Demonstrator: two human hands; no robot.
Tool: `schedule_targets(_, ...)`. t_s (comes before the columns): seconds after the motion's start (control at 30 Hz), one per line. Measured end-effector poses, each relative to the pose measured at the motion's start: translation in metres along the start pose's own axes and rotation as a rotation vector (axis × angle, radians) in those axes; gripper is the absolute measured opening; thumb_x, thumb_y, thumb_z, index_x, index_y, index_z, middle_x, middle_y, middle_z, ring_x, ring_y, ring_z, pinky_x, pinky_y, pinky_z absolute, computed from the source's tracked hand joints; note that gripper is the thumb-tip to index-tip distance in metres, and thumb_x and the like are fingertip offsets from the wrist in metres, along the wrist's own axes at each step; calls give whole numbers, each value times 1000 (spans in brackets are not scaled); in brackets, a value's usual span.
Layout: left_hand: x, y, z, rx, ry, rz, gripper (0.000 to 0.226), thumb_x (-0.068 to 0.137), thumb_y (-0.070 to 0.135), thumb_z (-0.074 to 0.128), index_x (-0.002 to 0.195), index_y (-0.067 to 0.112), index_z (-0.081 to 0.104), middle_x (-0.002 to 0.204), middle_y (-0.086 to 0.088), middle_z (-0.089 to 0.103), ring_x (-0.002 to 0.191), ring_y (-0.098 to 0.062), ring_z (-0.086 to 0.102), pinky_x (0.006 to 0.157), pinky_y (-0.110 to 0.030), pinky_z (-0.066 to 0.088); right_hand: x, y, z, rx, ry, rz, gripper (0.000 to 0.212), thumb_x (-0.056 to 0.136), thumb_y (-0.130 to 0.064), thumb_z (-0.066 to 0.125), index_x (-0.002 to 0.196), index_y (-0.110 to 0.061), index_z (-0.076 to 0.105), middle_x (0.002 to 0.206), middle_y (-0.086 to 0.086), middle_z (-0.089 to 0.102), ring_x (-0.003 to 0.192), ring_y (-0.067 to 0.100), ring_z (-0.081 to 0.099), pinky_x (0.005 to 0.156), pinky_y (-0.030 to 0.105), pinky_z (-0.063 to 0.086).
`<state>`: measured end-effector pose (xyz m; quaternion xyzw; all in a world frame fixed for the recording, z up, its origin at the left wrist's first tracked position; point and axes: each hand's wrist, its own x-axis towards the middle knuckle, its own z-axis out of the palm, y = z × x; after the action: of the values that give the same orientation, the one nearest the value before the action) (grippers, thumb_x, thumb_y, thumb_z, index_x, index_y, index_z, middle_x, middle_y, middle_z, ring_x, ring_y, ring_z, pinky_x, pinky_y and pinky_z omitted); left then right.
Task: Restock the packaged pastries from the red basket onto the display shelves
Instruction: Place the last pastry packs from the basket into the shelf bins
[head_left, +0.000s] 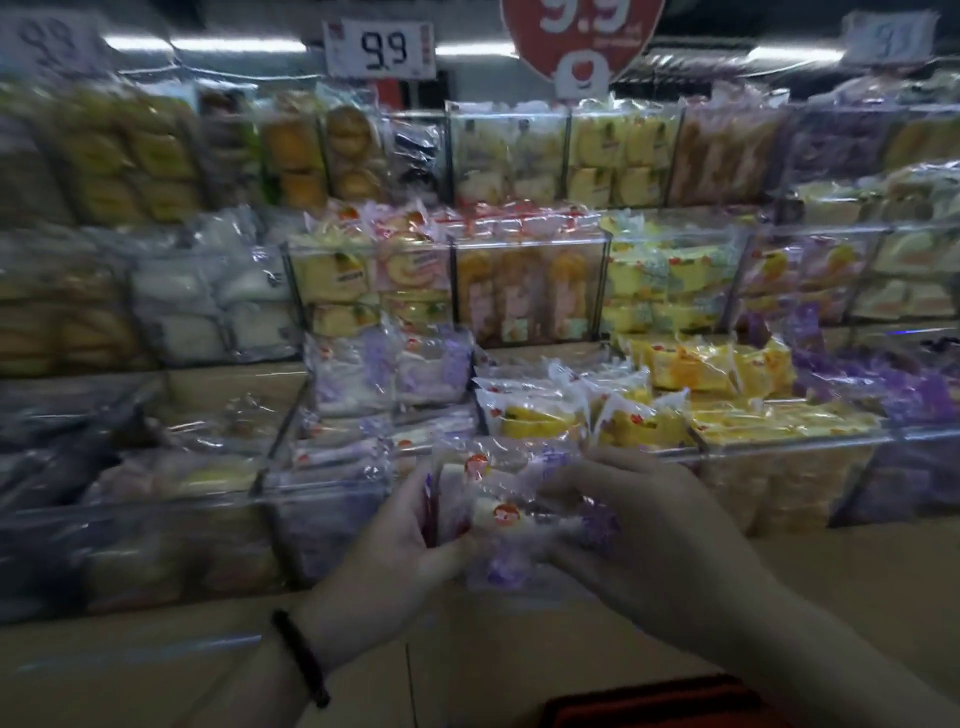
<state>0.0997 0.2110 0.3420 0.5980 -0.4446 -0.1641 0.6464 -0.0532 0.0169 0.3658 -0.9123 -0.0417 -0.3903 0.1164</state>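
Between my hands is a small stack of clear-wrapped pastries with purple print and red logos. My left hand grips the stack from its left side, a dark band on the wrist. My right hand grips it from the right, fingers curled over the wrappers. The stack is held just in front of the lowest clear bin of purple-print pastries on the display shelves. A corner of the red basket shows at the bottom edge, below my right forearm.
Tiered clear acrylic bins hold yellow cakes, purple packs and white buns. Price signs reading 9.9 hang above. A pale wooden ledge runs along the front of the shelving.
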Motion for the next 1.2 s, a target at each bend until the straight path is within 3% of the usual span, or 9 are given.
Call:
schedule_targets(0.07, 6, 10, -24, -63, 32, -43, 54, 86, 31, 85, 120, 7, 50, 84, -13, 57, 73, -25, 57, 67, -45, 58, 26, -12, 6, -64, 27, -47, 42, 80, -58, 79, 115, -36, 73, 104, -22, 68, 97, 9, 63, 82, 39, 57)
schedule_targets(0.23, 23, 39, -61, -196, 315, -65, 27, 80, 49, 70, 72, 23, 71, 65, -6, 50, 56, -17, 47, 57, -33, 41, 86, -35, 23, -144, 38, -99, 39, 87, -62, 68, 119, -38, 70, 102, -22, 65, 104, 15, 54, 88, 44, 48)
schedule_targets(0.4, 53, 50, -125, -53, 498, 26, 25, 99, 27, 64, 90, 5, 68, 70, -9, 69, 52, -16, 66, 49, -31, 56, 125, -36, 40, -125, 143, -58, 19, 92, -56, 70, 97, -38, 67, 90, -26, 63, 102, 8, 51, 89, 43, 29)
schedule_targets(0.5, 82, 47, -165, 79, 584, 21, 21, 102, 21, 64, 84, 11, 69, 60, 0, 62, 53, -10, 63, 72, -40, 58, 143, -27, 47, -104, 206, -3, 15, 88, -49, 78, 97, -38, 74, 88, -28, 63, 103, 7, 50, 83, 38, 22)
schedule_targets(0.6, 102, 43, -183, 86, 434, -29, 18, 101, 18, 65, 93, 23, 80, 76, -3, 69, 64, -15, 67, 74, -44, 63, 161, -17, 56, -71, 180, 25, 12, 88, -34, 84, 98, -33, 76, 89, -25, 64, 95, 7, 52, 83, 39, 38)
schedule_targets(0.73, 123, 13, -200, 537, 496, -22, 22, 97, 16, 71, 117, 27, 70, 96, -2, 74, 65, -13, 72, 58, -35, 63, 180, -9, 73, -55, 91, 81, 9, 93, -21, 78, 100, -26, 75, 91, -19, 63, 93, 9, 52, 74, 31, 43)
schedule_targets(0.87, 127, 0, -202, 914, 675, 51, 56, 91, 26, 77, 138, 42, 50, 110, 9, 63, 78, -11, 69, 68, -41, 64, 192, -7, 93, -98, 46, 71, 12, 94, -18, 74, 103, -26, 74, 92, -17, 60, 95, 12, 51, 77, 33, 43)
schedule_targets(1.0, 112, -3, -187, 1161, 567, 194, 77, 87, 13, 66, 145, 55, 40, 120, 11, 39, 88, -16, 60, 72, -38, 61, 205, -10, 106, -133, -17, 49, 12, 98, -22, 69, 109, -25, 71, 107, -10, 67, 105, 16, 53, 86, 37, 48)
schedule_targets(1.2, 109, -16, -188, 1180, 438, 22, 88, 74, 12, 76, 141, 56, 40, 136, 6, 25, 100, -26, 65, 81, -43, 62, 222, -1, 117, -283, -144, 99, 39, 92, -5, 64, 126, -23, 63, 122, -5, 65, 119, 21, 52, 87, 45, 57)
